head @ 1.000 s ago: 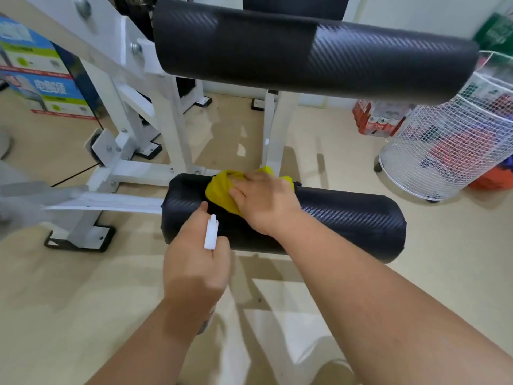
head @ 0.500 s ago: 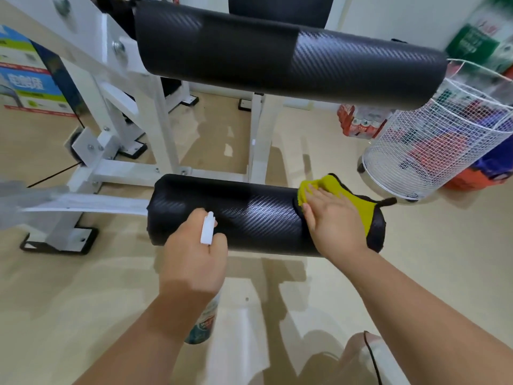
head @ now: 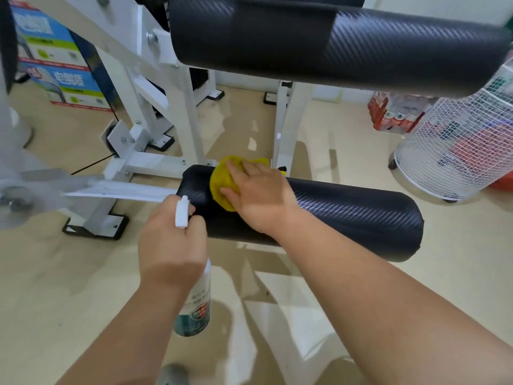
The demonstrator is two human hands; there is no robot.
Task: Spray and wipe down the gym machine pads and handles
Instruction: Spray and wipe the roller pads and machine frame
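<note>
Pressure matters: right grip [head: 258, 190], fingers flat, presses yellow cloth [head: 219, 184] onto lower pad [head: 347, 215], left end; left grip [head: 172, 243] clutches spray bottle [head: 194, 307] nearby. Best wiped in overlapping strokes rightward.

A small gym room: white-framed exercise machine [head: 155, 112] with black roller pads [head: 347, 212], stacked boxes [head: 58, 65] behind

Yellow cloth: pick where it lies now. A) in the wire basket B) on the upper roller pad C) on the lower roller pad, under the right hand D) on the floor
C: the right hand presses the yellow cloth onto the lower roller pad near its left end.
</note>
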